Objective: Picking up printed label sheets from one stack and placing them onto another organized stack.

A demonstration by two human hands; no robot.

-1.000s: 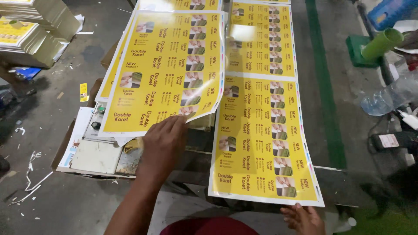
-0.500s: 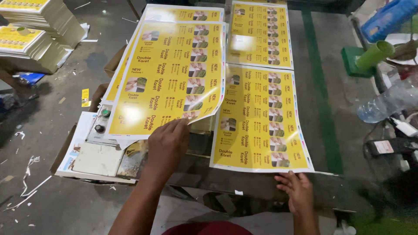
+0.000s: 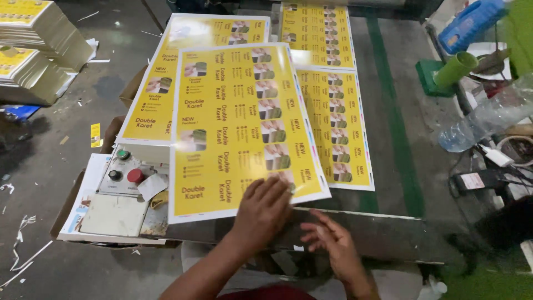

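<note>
At the bottom of the frame, the right hand (image 3: 333, 244) hangs just over the near edge of the worktop (image 3: 388, 233). Its grip is released, with the fingers spread and nothing in it. Just left of it, the left hand (image 3: 264, 211) lies flat on the near corner of the big yellow printed sheet (image 3: 239, 128), pressing down with fingers open, not grasping. That sheet sits in the middle of the frame, partly over a stack of yellow sheets (image 3: 161, 94). A control box with a red button (image 3: 135, 175) sits lower left. Farther right lies another yellow sheet (image 3: 338, 128). A green cup (image 3: 455, 69) stands upper right.
</note>
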